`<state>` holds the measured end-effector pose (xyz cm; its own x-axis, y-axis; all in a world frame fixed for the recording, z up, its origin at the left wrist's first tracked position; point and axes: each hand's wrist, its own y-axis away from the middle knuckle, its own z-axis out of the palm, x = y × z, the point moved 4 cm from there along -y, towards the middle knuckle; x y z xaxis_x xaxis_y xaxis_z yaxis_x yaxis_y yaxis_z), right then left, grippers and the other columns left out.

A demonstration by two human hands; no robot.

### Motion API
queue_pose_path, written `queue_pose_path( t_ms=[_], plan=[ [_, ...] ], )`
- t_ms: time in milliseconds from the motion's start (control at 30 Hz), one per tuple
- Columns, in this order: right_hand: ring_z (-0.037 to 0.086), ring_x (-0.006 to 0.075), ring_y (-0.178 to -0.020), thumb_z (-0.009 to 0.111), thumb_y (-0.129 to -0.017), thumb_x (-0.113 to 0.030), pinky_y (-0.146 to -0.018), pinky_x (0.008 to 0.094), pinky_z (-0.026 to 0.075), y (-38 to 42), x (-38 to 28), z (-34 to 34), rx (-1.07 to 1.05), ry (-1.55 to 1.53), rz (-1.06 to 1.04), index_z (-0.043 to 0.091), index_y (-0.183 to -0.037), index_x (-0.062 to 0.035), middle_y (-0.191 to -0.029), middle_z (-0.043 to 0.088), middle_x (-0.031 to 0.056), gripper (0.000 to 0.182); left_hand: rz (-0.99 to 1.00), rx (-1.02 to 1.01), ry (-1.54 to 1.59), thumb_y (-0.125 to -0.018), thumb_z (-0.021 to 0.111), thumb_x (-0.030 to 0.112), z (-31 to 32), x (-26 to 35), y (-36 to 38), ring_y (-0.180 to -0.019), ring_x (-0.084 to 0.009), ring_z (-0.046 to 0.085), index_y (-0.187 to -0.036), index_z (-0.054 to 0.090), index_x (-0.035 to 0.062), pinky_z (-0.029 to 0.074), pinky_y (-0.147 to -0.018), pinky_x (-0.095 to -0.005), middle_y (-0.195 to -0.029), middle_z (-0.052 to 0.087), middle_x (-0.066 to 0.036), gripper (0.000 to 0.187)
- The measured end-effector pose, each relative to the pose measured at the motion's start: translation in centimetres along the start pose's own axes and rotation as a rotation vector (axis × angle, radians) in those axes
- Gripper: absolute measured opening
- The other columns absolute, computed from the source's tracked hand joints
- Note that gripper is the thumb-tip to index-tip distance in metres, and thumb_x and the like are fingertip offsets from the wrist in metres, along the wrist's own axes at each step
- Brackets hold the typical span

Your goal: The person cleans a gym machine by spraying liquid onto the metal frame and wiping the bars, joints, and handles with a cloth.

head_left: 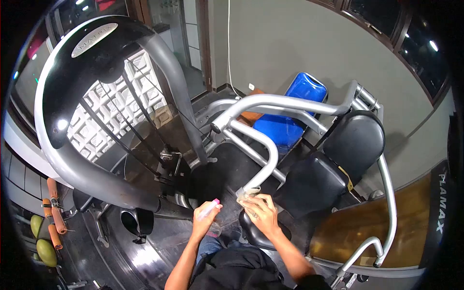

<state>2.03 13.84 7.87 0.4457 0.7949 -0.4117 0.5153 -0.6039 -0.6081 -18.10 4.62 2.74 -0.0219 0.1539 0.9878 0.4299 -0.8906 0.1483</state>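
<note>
Cropped black shirt (241, 269); right hand (261, 213) pinching pale cloth (247, 193), left hand (203, 222) curled round half-hidden bottle (208, 210).

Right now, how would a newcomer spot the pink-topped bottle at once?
On the gym machine, find the silver tube curving down. The left hand, farther from that tube, holds the bottle. Its bright pink top sets it apart from the pale cloth in the right hand.

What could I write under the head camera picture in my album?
Left hand holds a pink-tipped plastic bottle; right hand holds a pale, crumpled cloth at a curved silver metal bar.
</note>
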Motion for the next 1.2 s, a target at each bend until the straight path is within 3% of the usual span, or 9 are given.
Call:
queue_pose_path(
  t_ms=[167,267,400,667,767,900,967,1133,1200],
  plan=[
    [0.07,0.029,-0.094,0.08,-0.075,-0.004,-0.087,0.0357,0.056,4.3,1.0,3.2,0.19,-0.362,0.393,0.079,-0.099,-0.0113,-0.105,0.072,0.0112,0.025,-0.043,0.009,0.036,-0.092,0.07,0.02,-0.6,-0.4,0.0,-0.069,-0.0056,0.061,-0.1,0.074,0.0022,0.047,-0.058,-0.0222,-0.084,0.07,-0.001,0.02],
    [0.069,0.0193,-0.098,0.073,-0.091,-0.008,-0.092,0.0307,0.052,8.2,2.1,8.9,0.336,-0.859,1.005,0.071,-0.115,0.0012,-0.107,0.072,0.0071,0.026,-0.046,0.008,0.024,-0.092,0.071,0.021,-0.7,-0.4,0.0,-0.064,-0.006,0.058,-0.098,0.074,0.002,0.045,-0.056,-0.0233,-0.08,0.069,-0.001,0.021],
    [0.064,0.0148,-0.105,0.071,-0.096,-0.02,-0.093,0.0299,0.05,8.0,1.7,10.1,0.495,-1.398,1.294,0.063,-0.126,0.0012,-0.116,0.069,0.006,0.038,-0.037,0.008,-0.008,-0.093,0.071,0.023,-1.0,0.4,0.5,-0.063,-0.0065,0.058,-0.098,0.074,0.0015,0.045,-0.056,-0.0237,-0.08,0.068,-0.002,0.022],
    [0.066,0.0214,-0.11,0.055,-0.103,-0.023,-0.098,0.0386,0.053,5.8,1.3,8.8,0.38,-1.416,1.287,0.059,-0.127,-0.0014,-0.123,0.067,0.0118,0.033,-0.091,0.097,-0.01,-0.094,0.069,0.026,-2.3,-0.9,1.4,-0.062,-0.0074,0.057,-0.098,0.074,0.0002,0.046,-0.057,-0.0248,-0.081,0.068,-0.003,0.026],
    [0.065,0.0291,-0.116,0.04,-0.105,-0.027,-0.101,0.0435,0.052,5.1,3.7,12.1,0.095,-1.674,1.403,0.056,-0.13,-0.001,-0.127,0.065,0.0165,0.039,-0.096,0.096,0.009,-0.094,0.069,0.026,-2.6,-0.9,1.8,-0.062,-0.0073,0.056,-0.098,0.074,-0.0002,0.045,-0.056,-0.0248,-0.081,0.068,-0.003,0.027],
    [0.065,0.0329,-0.112,0.049,-0.1,-0.038,-0.101,0.0509,0.051,3.7,5.3,14.9,-0.089,-1.992,1.272,0.062,-0.121,-0.004,-0.12,0.067,0.0151,0.042,-0.108,0.109,-0.006,-0.094,0.069,0.025,-3.0,-0.7,2.4,-0.062,-0.007,0.056,-0.098,0.074,0.0,0.045,-0.056,-0.0248,-0.081,0.068,-0.003,0.026],
    [0.064,0.031,-0.108,0.055,-0.096,-0.039,-0.099,0.054,0.052,2.6,4.7,16.6,-0.079,-2.618,0.963,0.064,-0.117,-0.0076,-0.111,0.067,0.0125,0.038,-0.079,0.119,-0.019,-0.095,0.068,0.031,-3.1,-1.0,2.5,-0.059,-0.0071,0.056,-0.097,0.073,0.0022,0.042,-0.055,-0.0239,-0.078,0.067,-0.002,0.029],
    [0.062,0.0378,-0.107,0.058,-0.091,-0.04,-0.097,0.0555,0.052,3.1,3.5,16.9,-0.139,-2.732,0.852,0.063,-0.111,-0.0111,-0.106,0.066,0.0113,0.035,-0.073,0.15,-0.028,-0.095,0.068,0.031,-3.7,-1.0,2.9,-0.058,-0.0069,0.056,-0.097,0.073,0.0017,0.042,-0.054,-0.0245,-0.077,0.067,-0.002,0.03],
    [0.062,0.0404,-0.109,0.053,-0.095,-0.042,-0.097,0.0565,0.052,5.0,4.5,16.2,0.055,-2.259,1.09,0.061,-0.113,-0.01,-0.109,0.066,0.013,0.038,-0.067,0.16,-0.018,-0.095,0.068,0.032,-4.0,-1.0,3.1,-0.058,-0.0067,0.056,-0.097,0.073,0.0015,0.042,-0.054,-0.0246,-0.078,0.067,-0.002,0.031]
  ],
)
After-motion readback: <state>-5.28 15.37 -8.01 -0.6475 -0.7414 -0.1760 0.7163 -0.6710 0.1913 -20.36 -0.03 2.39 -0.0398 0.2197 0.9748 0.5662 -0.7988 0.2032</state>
